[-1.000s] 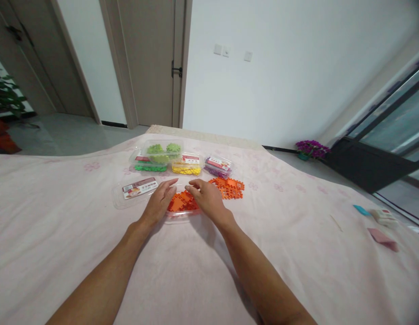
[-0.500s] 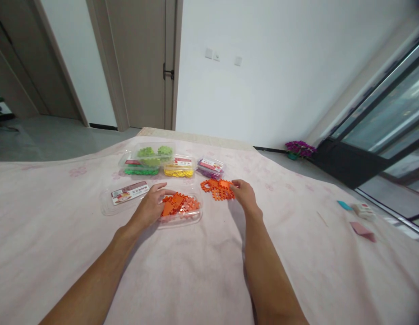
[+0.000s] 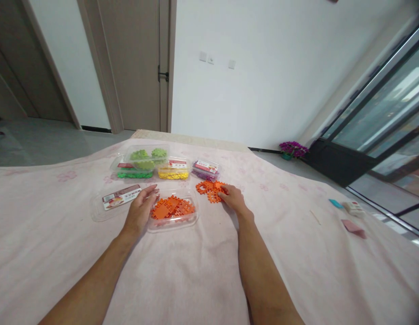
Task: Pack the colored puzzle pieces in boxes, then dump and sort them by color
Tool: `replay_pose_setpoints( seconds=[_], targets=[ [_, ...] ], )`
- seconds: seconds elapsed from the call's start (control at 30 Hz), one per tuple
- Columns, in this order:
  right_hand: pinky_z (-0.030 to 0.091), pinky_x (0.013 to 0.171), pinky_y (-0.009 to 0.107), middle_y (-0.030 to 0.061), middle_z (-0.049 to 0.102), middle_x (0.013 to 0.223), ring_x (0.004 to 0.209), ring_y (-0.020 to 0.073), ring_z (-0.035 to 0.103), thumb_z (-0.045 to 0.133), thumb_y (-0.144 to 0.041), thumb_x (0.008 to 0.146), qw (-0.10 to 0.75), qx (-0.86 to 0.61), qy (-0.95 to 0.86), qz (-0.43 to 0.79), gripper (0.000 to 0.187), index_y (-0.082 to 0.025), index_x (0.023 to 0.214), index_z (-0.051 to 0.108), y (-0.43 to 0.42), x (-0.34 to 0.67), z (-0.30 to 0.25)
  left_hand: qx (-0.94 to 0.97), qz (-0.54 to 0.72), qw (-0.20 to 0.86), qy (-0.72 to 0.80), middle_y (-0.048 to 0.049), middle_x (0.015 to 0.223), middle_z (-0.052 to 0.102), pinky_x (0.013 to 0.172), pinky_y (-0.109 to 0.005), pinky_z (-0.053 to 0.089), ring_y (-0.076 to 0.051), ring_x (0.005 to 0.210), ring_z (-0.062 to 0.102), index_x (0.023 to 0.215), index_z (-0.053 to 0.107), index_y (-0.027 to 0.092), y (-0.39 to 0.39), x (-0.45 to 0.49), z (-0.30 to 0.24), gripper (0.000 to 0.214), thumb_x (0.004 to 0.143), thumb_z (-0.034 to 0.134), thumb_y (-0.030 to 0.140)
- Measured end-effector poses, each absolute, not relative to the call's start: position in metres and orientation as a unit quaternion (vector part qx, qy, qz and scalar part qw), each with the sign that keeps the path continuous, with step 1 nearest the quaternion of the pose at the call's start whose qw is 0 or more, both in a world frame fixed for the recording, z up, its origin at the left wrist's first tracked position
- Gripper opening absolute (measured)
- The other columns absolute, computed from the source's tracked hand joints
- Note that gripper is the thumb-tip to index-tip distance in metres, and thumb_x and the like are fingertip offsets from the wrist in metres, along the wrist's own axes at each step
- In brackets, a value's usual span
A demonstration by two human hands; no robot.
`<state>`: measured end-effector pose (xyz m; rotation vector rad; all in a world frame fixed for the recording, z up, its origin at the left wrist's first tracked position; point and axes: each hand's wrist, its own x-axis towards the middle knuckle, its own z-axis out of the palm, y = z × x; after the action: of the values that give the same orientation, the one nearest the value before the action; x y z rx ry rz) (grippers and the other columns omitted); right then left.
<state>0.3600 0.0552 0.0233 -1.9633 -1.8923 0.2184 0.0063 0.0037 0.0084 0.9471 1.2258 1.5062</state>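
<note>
Head view: orange pieces (image 3: 173, 207) heaped in clear tub (image 3: 172, 228), middle of surface (image 3: 182, 280), which is draped in pink floral cloth; loose orange pile (image 3: 214, 196) lies on the cloth just right of and beyond the tub. Left hand (image 3: 140, 210) at tub's left side, forearm angled in from lower left, fingers slightly bent and a little spread along the rim, not closed around anything. Right hand (image 3: 234, 198) palm down at pile's right edge, forearm from lower right, wrist bent inward, fingers curled onto the pieces; cannot tell if pinching one. Clear lid (image 3: 121, 197) with label lies flat left of tub, partly behind left hand. Row beyond: green box (image 3: 135, 174) with light-green box (image 3: 146, 158) on top, yellow box (image 3: 173, 171), purple box (image 3: 205, 169). Narrow gap between tub and pile; boxes close off the far side. Cloth runs open between the forearms and from right forearm out to thin stick (image 3: 315, 217), blue item (image 3: 335, 203), white item (image 3: 353, 208), pink item (image 3: 353, 228). Surface's far edge is beyond the boxes, well apart from both hands; right edge slants past the small items.
</note>
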Motion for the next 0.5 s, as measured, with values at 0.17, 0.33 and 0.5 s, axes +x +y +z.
replay_pose_setpoints(
  seconds=[0.17, 0.33, 0.5],
  targets=[
    [0.050, 0.081, 0.029, 0.0028, 0.079, 0.090, 0.087, 0.0214, 0.070, 0.072, -0.029, 0.078, 0.242, -0.700, -0.640, 0.205, 0.020, -0.022, 0.096, 0.080, 0.054, 0.371, 0.027, 0.404, 0.605, 0.468, 0.502, -0.0089, 0.120, 0.072, 0.108, -0.042, 0.047, -0.022, 0.109, 0.068, 0.121, 0.070, 0.021, 0.005, 0.003, 0.004, 0.056, 0.073, 0.078, 0.050],
    [0.048, 0.076, 0.028, 0.0084, 0.078, 0.095, 0.087, 0.0207, 0.070, 0.059, -0.032, 0.088, 0.275, -0.751, -0.581, 0.153, 0.029, -0.017, 0.102, 0.079, 0.052, 0.373, 0.030, 0.416, 0.602, 0.460, 0.502, -0.0092, 0.118, 0.073, 0.104, -0.040, 0.049, -0.023, 0.109, 0.068, 0.122, 0.070, 0.021, 0.008, 0.000, -0.002, 0.056, 0.075, 0.076, 0.052],
    [0.045, 0.073, 0.027, 0.0093, 0.076, 0.096, 0.087, 0.0211, 0.068, 0.070, -0.035, 0.080, 0.202, -0.763, -0.601, 0.128, 0.026, -0.018, 0.099, 0.078, 0.052, 0.369, 0.027, 0.412, 0.602, 0.461, 0.505, -0.0096, 0.116, 0.073, 0.103, -0.040, 0.050, -0.023, 0.109, 0.068, 0.122, 0.070, 0.020, 0.009, 0.000, -0.002, 0.058, 0.073, 0.076, 0.052]
  ],
)
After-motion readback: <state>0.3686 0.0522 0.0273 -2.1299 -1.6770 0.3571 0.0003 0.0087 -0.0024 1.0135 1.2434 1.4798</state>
